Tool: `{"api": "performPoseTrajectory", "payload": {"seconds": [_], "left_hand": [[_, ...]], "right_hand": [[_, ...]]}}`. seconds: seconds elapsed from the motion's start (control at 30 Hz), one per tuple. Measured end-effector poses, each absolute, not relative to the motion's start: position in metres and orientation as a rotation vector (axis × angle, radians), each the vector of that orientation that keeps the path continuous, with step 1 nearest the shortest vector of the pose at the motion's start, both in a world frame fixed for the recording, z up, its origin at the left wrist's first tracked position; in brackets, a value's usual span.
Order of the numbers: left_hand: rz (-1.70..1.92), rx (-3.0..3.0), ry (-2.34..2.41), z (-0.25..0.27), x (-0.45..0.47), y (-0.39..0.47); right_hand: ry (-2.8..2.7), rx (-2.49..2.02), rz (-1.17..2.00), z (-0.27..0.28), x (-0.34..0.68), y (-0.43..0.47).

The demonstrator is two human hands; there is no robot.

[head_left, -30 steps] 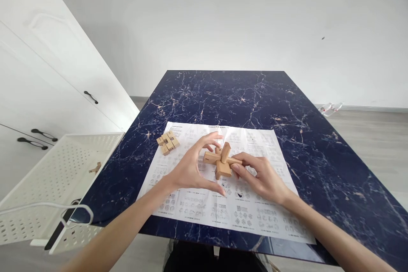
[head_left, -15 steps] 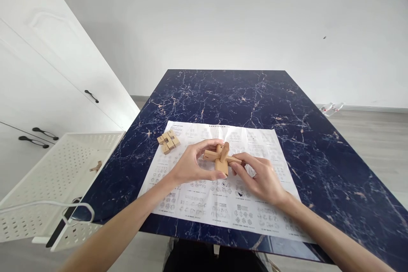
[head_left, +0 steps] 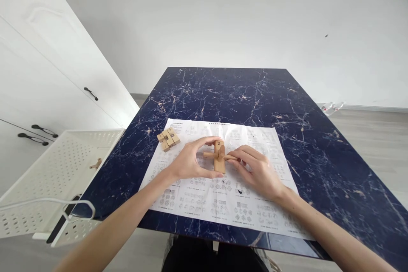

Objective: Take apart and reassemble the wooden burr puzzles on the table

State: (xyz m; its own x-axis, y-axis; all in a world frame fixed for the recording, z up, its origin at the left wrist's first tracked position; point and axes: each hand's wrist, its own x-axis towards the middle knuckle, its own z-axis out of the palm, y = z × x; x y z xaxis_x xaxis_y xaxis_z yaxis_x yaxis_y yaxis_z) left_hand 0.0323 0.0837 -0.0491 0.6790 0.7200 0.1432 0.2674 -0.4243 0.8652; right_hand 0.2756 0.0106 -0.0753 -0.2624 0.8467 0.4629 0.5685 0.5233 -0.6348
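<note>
One left hand point(head_left: 188, 160): you curve it widely, thumb and fingers holding the near and far ends of the wooden cross point(head_left: 219, 165).
Right hand point(head_left: 259, 173): you pinch the cross's right arm closely.
Wooden cross: over the middle of the printed sheet point(head_left: 200, 197), mark 2 upward.
Block cluster point(head_left: 168, 141): at the sheet's far left corner.
Grip: hold left steady, work right gently, force no bar.

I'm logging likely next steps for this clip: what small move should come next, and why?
Probably a gentle test pull by the right hand on the right arm of the wooden cross, with the left hand keeping it steady. The right hand pinches that arm, while the left hand spans the bar marked 2 end to end, seemingly bracing it.
</note>
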Motion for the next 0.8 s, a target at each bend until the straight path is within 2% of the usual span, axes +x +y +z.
{"api": "performPoseTrajectory", "payload": {"seconds": [0.8], "left_hand": [[0.686,2.029,0.731,-0.0514,0.0335,0.0816]], "right_hand": [[-1.960,-1.183,0.475,-0.0759,0.2778,0.0072]]}}
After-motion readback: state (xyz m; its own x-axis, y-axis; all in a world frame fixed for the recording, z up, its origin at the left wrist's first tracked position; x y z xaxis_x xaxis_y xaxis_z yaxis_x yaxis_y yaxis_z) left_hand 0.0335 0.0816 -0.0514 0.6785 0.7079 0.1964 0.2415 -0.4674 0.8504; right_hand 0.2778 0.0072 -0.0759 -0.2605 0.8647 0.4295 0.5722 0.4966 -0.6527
